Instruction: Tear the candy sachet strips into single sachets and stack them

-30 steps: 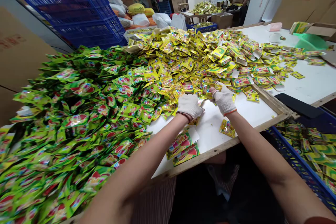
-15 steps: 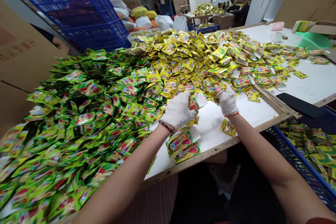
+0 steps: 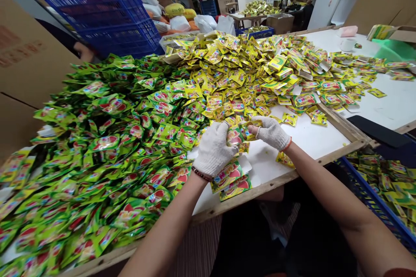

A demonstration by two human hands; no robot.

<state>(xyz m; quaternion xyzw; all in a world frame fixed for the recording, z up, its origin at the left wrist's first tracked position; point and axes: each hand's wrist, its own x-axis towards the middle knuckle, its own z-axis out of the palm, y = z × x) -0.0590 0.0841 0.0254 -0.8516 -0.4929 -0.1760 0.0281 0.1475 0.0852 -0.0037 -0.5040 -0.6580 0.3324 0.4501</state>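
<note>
My left hand (image 3: 212, 149), in a white fingerless-tipped glove, grips a small printed carton (image 3: 234, 136) with red and green artwork. Close against that carton, my right hand (image 3: 272, 133), also gloved, pinches a yellow packet (image 3: 249, 130) between thumb and fingers. Whether the packet's end is inside the carton I cannot tell. Below my left wrist, flat cartons (image 3: 229, 174) overlap on the white tabletop (image 3: 264, 162). One yellow sachet (image 3: 284, 159) lies under my right wrist. Green packets (image 3: 130, 138) are heaped on the left, yellow packets (image 3: 234, 73) straight ahead.
A wooden rim (image 3: 260, 192) edges the table. Blue crates (image 3: 110, 13) are stacked at back left, beside a cardboard box (image 3: 29, 69) and part of another person (image 3: 85, 52). At right are a dark flat object (image 3: 378, 132) and a blue basket (image 3: 360, 190) of cartons.
My right hand has moved left from the yellow heap with a packet, up to the carton in my left hand. The view has shifted slightly.
</note>
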